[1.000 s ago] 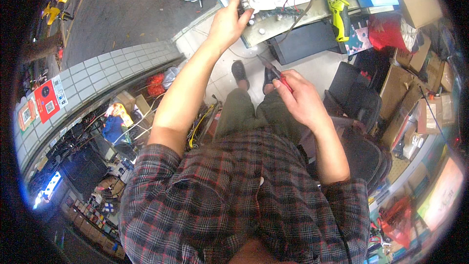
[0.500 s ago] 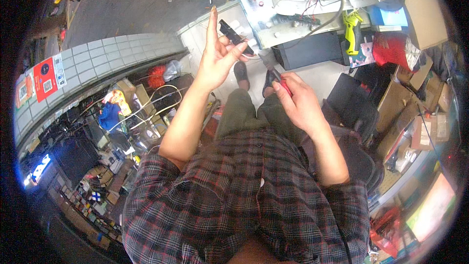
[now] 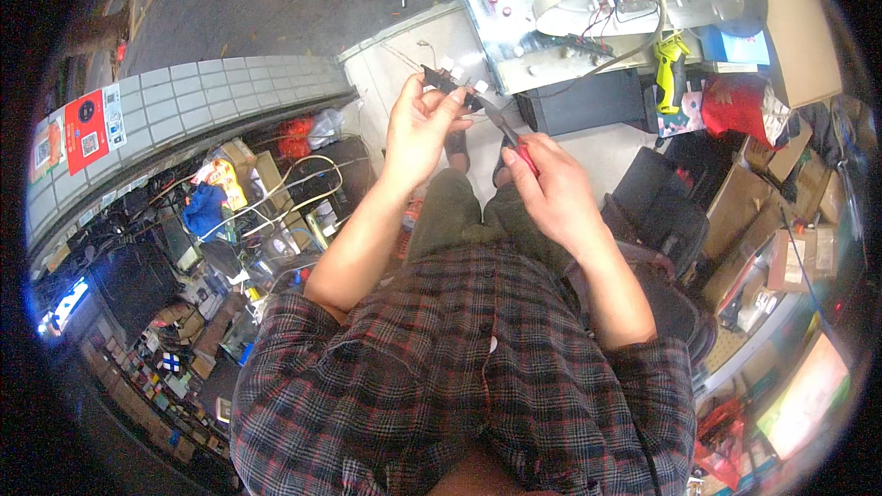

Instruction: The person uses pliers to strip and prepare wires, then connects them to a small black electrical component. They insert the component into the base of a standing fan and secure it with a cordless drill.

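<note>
Between the thumb and fingers of my left hand point(image 3: 415, 136) is a small black part point(image 3: 437, 80) with white connectors and thin wires at its far side. My right hand point(image 3: 558, 186) is closed round a red-handled tool with a dark, tapering blade point(image 3: 499, 122). The blade points up and left, its tip close to the near end of the black part; whether they touch I cannot tell. Both hands are raised over my legs and the pale floor.
A workbench point(image 3: 514, 64) at the far right carries a white oval housing point(image 3: 560, 9) with wires and a cable. A yellow-green power tool point(image 3: 672, 73) hangs by its edge, beside a black box point(image 3: 583, 99). Tangled cables and clutter lie left, cartons point(image 3: 808, 253) right.
My left fingers have curled in round the black part, the raised forefinger now lowered. The tool in my right hand has swung up-left, and its blade tip is nearer the part.
</note>
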{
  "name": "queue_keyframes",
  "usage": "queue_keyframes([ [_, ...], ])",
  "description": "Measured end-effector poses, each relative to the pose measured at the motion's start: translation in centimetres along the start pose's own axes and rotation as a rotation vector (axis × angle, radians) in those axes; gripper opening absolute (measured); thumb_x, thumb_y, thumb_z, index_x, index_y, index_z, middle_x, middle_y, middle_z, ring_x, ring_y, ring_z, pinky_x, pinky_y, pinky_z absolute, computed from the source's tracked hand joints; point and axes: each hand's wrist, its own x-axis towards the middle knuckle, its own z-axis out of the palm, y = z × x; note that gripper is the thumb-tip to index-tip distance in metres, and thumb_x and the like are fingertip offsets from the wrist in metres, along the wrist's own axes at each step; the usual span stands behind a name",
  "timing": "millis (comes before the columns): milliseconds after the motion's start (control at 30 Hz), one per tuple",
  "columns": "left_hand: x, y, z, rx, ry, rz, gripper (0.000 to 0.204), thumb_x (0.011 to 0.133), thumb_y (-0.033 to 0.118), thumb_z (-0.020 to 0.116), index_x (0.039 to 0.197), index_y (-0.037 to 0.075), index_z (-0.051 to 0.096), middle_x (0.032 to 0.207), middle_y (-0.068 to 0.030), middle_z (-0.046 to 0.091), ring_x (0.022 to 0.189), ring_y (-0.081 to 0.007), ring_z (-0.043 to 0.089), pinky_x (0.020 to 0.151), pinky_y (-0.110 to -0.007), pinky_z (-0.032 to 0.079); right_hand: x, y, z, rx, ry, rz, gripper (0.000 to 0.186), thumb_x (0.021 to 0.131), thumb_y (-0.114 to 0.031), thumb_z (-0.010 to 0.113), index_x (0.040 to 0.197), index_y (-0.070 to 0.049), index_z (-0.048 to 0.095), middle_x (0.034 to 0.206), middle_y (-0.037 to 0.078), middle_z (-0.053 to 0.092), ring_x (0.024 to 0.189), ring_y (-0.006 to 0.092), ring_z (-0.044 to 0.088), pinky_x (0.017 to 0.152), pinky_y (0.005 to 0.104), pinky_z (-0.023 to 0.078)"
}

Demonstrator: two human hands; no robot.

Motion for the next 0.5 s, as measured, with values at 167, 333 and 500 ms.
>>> queue_keyframes([
  [167, -1.0, 1.2, 1.5, 0.434, 0.079, 0.079, 0.027, 0.097, 0.006, 0.07, 0.113, -0.001, 0.048, 0.102, -0.0139, 0.071, 0.089, -0.0169, 0.072, 0.076, -0.032, 0.063, 0.9, -0.7, 0.2, 0.014, -0.027, 0.098, 0.031, 0.102, -0.028, 0.06, 0.097, 0.002, 0.068, 0.095, 0.022, 0.067, 0.09, 0.0432, 0.066, 0.079, 0.0496, 0.052],
  [333, -0.9, 0.1, 1.3, 0.562, 0.104, 0.235, 0.031, 0.095, 0.01, 0.073, 0.112, -0.003, 0.051, 0.098, -0.0177, 0.074, 0.09, -0.0223, 0.077, 0.072, -0.032, 0.061, 1.0, -0.6, -0.2, 0.087, -0.086, 0.155, 0.035, 0.102, -0.03, 0.059, 0.094, 0.002, 0.069, 0.092, 0.024, 0.067, 0.088, 0.0439, 0.066, 0.078, 0.0503, 0.052],
  [500, -1.1, -0.2, 1.3, 0.622, 0.086, 0.221, 0.032, 0.095, 0.011, 0.073, 0.112, -0.003, 0.05, 0.099, -0.0203, 0.075, 0.088, -0.0269, 0.078, 0.071, -0.035, 0.062, 1.4, -0.2, -0.3, 0.14, -0.113, 0.17, 0.036, 0.103, -0.031, 0.058, 0.093, 0.002, 0.069, 0.09, 0.025, 0.068, 0.087, 0.0447, 0.066, 0.078, 0.0508, 0.051],
])
